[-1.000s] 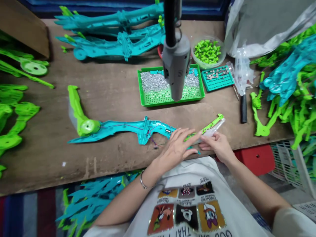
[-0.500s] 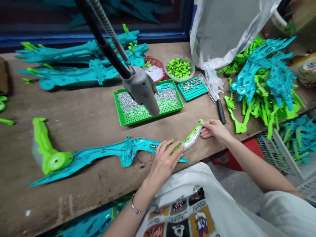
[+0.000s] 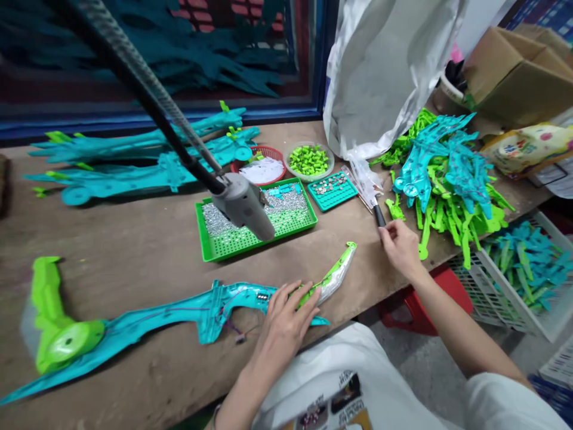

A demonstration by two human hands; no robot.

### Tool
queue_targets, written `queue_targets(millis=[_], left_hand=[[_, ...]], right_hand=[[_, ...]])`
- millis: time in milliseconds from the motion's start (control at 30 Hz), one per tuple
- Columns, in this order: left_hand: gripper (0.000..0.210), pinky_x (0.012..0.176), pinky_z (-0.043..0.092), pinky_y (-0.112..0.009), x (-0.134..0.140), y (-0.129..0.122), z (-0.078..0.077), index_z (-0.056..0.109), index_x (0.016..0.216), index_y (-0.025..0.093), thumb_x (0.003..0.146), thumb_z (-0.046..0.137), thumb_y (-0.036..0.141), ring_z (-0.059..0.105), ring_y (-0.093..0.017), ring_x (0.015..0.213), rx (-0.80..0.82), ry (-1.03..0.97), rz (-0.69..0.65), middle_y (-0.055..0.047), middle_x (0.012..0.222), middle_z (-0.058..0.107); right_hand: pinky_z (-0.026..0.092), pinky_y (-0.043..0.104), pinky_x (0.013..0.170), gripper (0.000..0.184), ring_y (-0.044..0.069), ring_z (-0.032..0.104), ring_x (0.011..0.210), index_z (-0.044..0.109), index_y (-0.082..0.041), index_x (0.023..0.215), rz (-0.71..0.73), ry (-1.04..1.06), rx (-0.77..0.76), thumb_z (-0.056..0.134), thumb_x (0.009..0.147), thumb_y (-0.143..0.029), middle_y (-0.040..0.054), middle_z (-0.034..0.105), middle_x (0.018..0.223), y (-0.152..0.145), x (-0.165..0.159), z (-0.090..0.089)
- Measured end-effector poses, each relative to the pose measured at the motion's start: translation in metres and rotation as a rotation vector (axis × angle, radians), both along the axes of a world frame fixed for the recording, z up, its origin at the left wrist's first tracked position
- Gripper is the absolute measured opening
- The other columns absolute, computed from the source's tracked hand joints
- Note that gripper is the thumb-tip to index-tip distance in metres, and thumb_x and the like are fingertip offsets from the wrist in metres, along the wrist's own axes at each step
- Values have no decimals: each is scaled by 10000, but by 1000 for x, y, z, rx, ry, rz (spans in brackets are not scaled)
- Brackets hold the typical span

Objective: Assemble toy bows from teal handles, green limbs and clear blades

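Through the head camera I see a long blue plastic piece (image 3: pixel 154 315) lying along the near side of the table (image 3: pixel 143 239), its right part directly under the left hand (image 3: pixel 286 319). That hand is flat, fingers spread, resting across the place where a slim green-and-clear arm (image 3: pixel 335 280) meets the blue; this arm sticks out beyond the fingertips, curving up and away. A bulky green arm (image 3: pixel 47 304) sits at the other end, and a small plug on thin wires (image 3: pixel 240 338) hangs loose by the middle, just left of the wrist.

The right hand (image 3: pixel 398 245) is off the blue piece, fingers curled at the near end of a black handle (image 3: pixel 379 215) that runs up into clear plastic (image 3: pixel 367 182). I can't tell how firmly it grips.

Beyond them stands a green tray (image 3: pixel 290 233) of metal bits, partly blocked by a grey tool (image 3: pixel 244 209) hanging over it. Behind are a red basket (image 3: pixel 281 175), a tub (image 3: pixel 332 164) of green pieces and a small teal tray (image 3: pixel 335 200). A heap of green and blue parts (image 3: pixel 452 173) lies just past the right hand.
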State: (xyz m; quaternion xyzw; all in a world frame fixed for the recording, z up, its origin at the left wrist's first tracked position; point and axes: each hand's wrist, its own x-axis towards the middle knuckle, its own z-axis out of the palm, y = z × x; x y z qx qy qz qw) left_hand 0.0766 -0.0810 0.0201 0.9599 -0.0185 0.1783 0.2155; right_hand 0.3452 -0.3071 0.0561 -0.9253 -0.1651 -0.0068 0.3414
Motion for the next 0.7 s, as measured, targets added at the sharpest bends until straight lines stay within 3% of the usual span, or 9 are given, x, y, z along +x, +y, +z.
queue_targets(millis=[67,133,267,400,567,700], left_hand=[[408,1043,513,-537,0,1,1,620,1378,259,973,626,205,580,-295,1276,13,-7,-10,-89,1357,674],[429,1046,518,-544,-1,2,2,607,1395,264,972,621,196,585,-299,1284,27,-17,-17,-95,1374,662],[537,1098,497,-549,-3,2,9,509,1496,260,973,622,218,545,-309,1358,25,9,-11,-125,1476,582],[644,1146,467,-552,-16,2,19,440,1545,240,942,651,158,498,-317,1416,-33,-66,24,-145,1492,555],[651,1117,499,-537,-42,-4,13,509,1492,283,893,689,105,557,-312,1356,-67,-153,90,-112,1367,645],[615,1106,498,-540,-55,-12,-1,542,1458,290,888,702,127,588,-309,1313,-39,-174,164,-101,1311,678]], right_hand=[[519,410,851,187,268,651,894,617,-185,998,-16,-253,-168,589,911,-348,135,694,980,-20,19,0],[494,444,921,237,307,632,1005,620,-161,1066,0,-348,-254,558,917,-335,173,681,1067,-33,39,-4],[475,431,939,354,317,626,1063,620,-140,1210,55,-367,-381,520,936,-340,176,701,1150,-34,71,-13],[456,410,882,347,306,638,976,657,-146,1189,101,-345,-469,522,892,-267,153,727,1036,-25,79,-11],[446,381,766,281,290,644,842,702,-157,1056,133,-299,-683,576,828,-263,129,714,905,-25,56,10],[481,384,806,261,293,652,926,727,-169,1011,118,-370,-575,532,896,-298,146,711,1012,-10,74,39]])
